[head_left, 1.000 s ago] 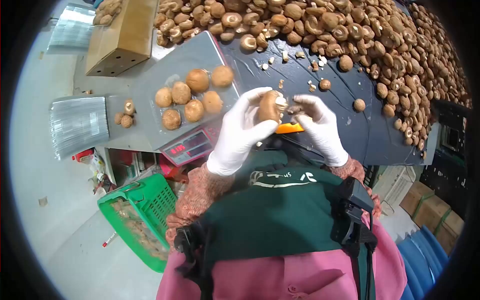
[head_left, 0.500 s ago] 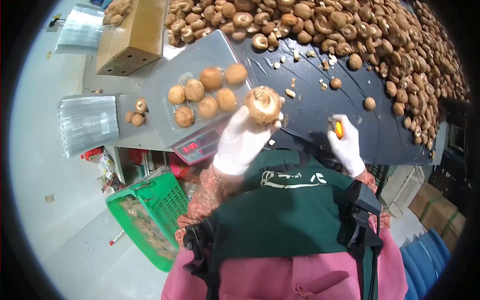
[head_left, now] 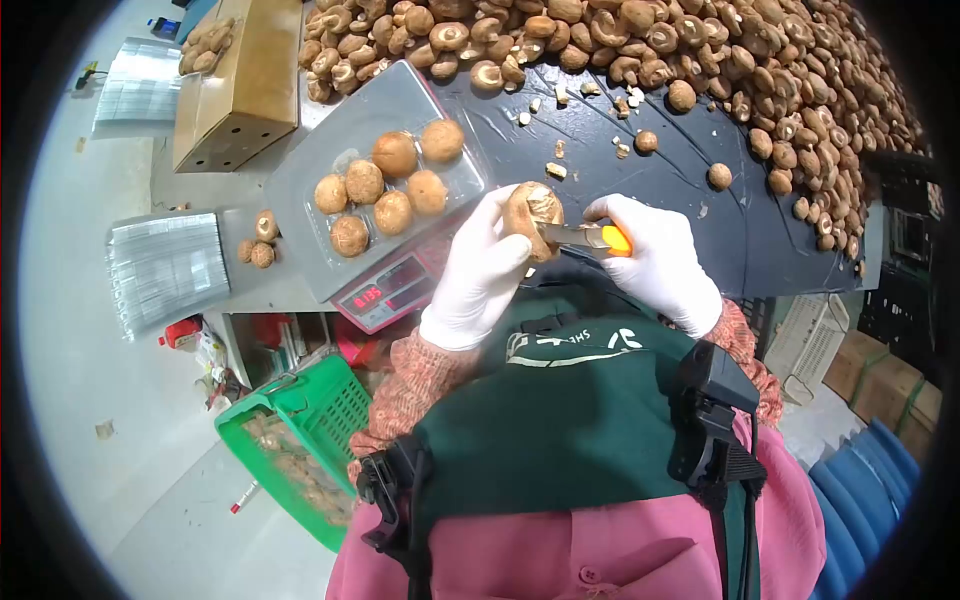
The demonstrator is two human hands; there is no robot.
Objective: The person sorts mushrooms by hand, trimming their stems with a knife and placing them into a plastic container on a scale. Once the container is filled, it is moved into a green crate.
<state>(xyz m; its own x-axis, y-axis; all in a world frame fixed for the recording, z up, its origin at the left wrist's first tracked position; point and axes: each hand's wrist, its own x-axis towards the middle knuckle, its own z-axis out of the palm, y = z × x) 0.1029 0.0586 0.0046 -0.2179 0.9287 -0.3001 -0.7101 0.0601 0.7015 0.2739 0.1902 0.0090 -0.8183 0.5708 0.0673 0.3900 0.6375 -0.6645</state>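
Note:
My left hand [head_left: 480, 265], in a white glove, grips a large brown mushroom [head_left: 530, 212] between thumb and fingers, its underside turned toward my right. My right hand [head_left: 655, 258], gloved too, is closed around a knife with an orange handle [head_left: 617, 241]. The blade points left and meets the mushroom near its stem. Left of my hands, a clear plastic tray [head_left: 335, 250] with several mushroom caps, rounded tops up, rests on a scale [head_left: 385, 292] whose red display seems to read 0.135.
A big heap of mushrooms [head_left: 700, 50] covers the back and right of the black table surface [head_left: 670, 185]. Cut stem pieces [head_left: 556, 170] lie before it. At left are stacked clear trays [head_left: 168, 270], a cardboard box [head_left: 240, 85] and, below, a green basket [head_left: 300, 455].
My right hand has moved left and up, bringing the knife blade to the mushroom. My left hand has turned the mushroom so its underside faces the blade. The whole view has shifted slightly.

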